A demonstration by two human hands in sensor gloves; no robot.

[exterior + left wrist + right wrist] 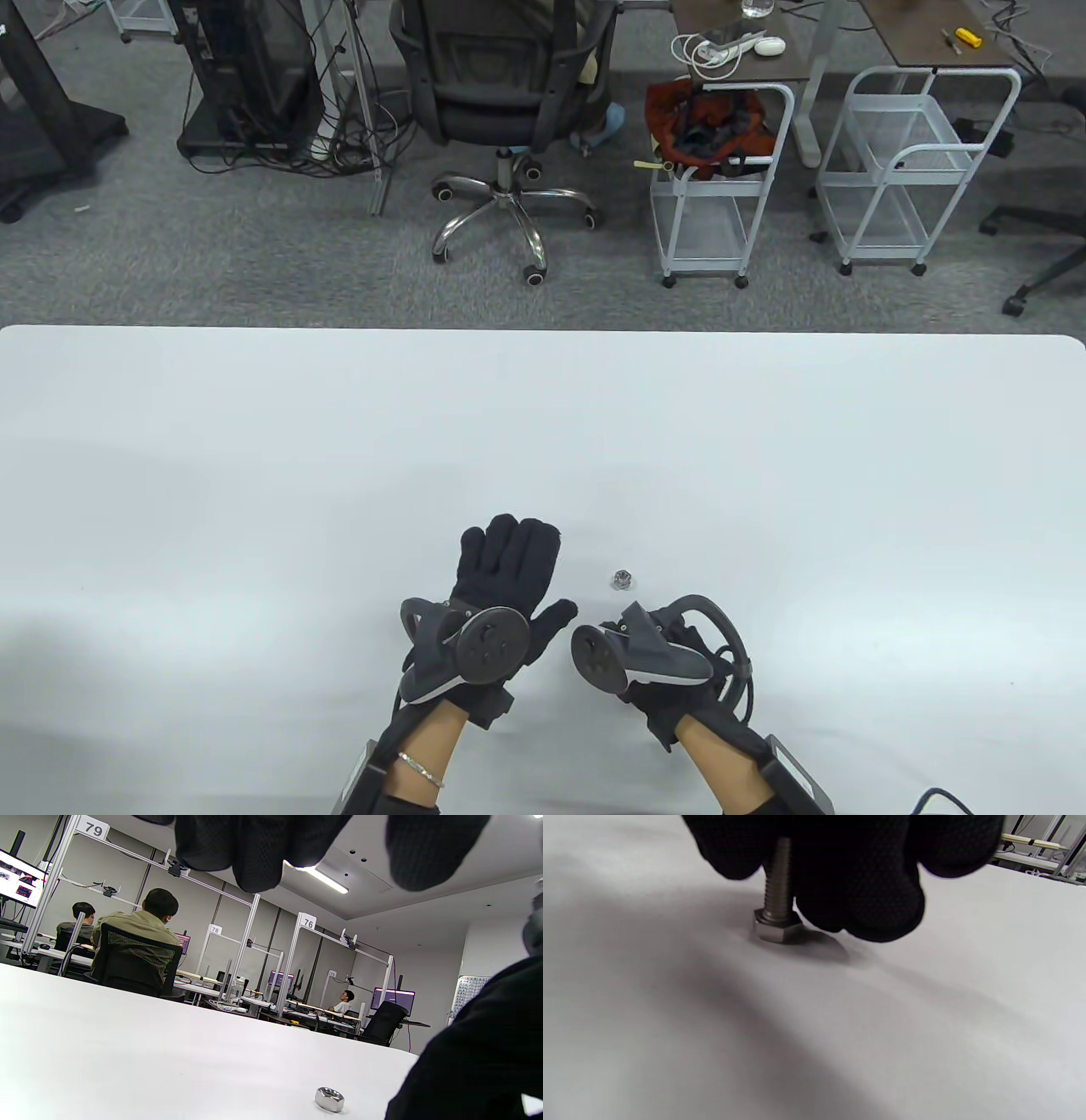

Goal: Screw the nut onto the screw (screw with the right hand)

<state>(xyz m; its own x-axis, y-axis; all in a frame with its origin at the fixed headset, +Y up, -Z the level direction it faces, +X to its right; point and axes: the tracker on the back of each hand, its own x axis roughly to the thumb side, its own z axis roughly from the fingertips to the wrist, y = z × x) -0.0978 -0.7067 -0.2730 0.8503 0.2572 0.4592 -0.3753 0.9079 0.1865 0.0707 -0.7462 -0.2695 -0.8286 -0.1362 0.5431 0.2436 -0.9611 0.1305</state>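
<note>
1. The right hand (670, 671) is hovering low over the near middle of the white table (254, 475), its fingers bunched downward and hidden under its tracker in the table view.
2. In the right wrist view, the gloved fingertips (857, 895) are closing narrowly around the threaded shank of a steel hex bolt (777, 899), gripping it near its top.
3. The bolt is standing upright, its hex head down and resting on the table surface.
4. The left hand (496, 607) is lying flat and palm-down just left of the right hand, fingers (254, 853) extended together and thumb spread toward the right hand, holding nothing.
5. The hex nut (623, 580) is sitting loose on the table, just beyond the right hand and just right of the left hand's fingers, touching neither hand.
6. In the left wrist view, the nut (329, 1099) is lying flat on one face.
7. Beyond the table's far edge, an office chair (501, 93) and two white wire carts (721, 195) are standing on grey carpet.
</note>
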